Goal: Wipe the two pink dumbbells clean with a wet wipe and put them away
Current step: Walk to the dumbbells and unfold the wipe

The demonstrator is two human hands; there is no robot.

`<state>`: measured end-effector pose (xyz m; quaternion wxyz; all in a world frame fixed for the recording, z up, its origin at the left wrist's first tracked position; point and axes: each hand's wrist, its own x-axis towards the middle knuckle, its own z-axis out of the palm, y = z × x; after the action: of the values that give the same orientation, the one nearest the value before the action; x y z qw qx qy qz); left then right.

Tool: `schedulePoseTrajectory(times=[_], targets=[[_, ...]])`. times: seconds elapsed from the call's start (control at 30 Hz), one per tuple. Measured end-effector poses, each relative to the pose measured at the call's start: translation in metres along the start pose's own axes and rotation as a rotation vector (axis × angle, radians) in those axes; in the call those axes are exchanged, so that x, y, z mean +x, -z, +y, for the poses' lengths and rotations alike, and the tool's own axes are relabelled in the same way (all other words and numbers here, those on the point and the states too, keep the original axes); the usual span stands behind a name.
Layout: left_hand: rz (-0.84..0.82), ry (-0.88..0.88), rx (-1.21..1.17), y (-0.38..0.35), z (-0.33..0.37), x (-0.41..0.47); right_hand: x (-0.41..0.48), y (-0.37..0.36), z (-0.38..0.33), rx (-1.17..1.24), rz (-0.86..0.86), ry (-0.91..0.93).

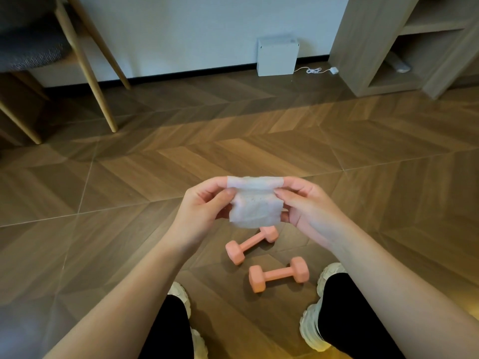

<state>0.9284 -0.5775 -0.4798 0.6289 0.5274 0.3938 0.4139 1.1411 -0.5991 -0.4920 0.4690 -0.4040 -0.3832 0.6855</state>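
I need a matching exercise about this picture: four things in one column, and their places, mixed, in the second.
1 wet wipe
2 pink dumbbells
3 white box
4 white cable

a against the wall
b on the floor between the shoes
c pinched between left hand and right hand
d on the floor beside the box

Pairs: 1-c, 2-b, 3-a, 4-d

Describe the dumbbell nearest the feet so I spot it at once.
On the wooden floor, look between the white shoes, below the wet wipe. Of the pink pair, it is the nearer dumbbell, beside the right shoe and fully visible; the farther dumbbell has its far end partly hidden by the wipe.
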Motion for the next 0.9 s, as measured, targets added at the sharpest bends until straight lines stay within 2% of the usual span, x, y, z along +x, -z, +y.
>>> schedulePoseTrajectory(times=[0.07,0.13,0.2,0.27,0.33,0.4,0.47,0.57,0.67,0.77,0.9], targets=[[-0.033,-0.058,0.037,0.002,0.003,-0.001,-0.001,0.0,-0.004,-0.017,-0.053,0.052],[-0.06,-0.173,0.164,0.006,0.005,-0.001,-0.004,0.0,-0.008,-0.181,-0.073,0.147],[-0.08,-0.363,0.447,0.012,0.006,-0.002,-0.007,0.001,-0.011,-0.561,-0.029,0.323],[-0.092,-0.556,0.837,0.019,0.006,-0.002,-0.009,0.003,-0.014,-0.973,0.018,0.528],[-0.126,-0.691,1.166,0.022,0.01,-0.002,-0.01,0.005,-0.016,-1.311,-0.002,0.684],[-0.169,-0.74,1.35,0.022,0.013,-0.001,-0.01,0.008,-0.017,-1.527,-0.017,0.742],[-0.187,-0.719,1.472,0.022,0.013,0.0,-0.01,0.01,-0.017,-1.624,-0.001,0.734],[-0.188,-0.658,1.552,0.026,0.012,0.0,-0.011,0.012,-0.016,-1.672,0.017,0.694],[-0.159,-0.637,1.464,0.028,0.009,0.0,-0.011,0.014,-0.015,-1.575,0.023,0.646],[-0.062,-0.578,1.131,0.025,0.004,0.0,-0.009,0.011,-0.01,-1.222,0.09,0.595],[0.142,-0.318,0.616,0.014,0.0,0.0,-0.005,0.001,-0.001,-0.74,0.218,0.301]])
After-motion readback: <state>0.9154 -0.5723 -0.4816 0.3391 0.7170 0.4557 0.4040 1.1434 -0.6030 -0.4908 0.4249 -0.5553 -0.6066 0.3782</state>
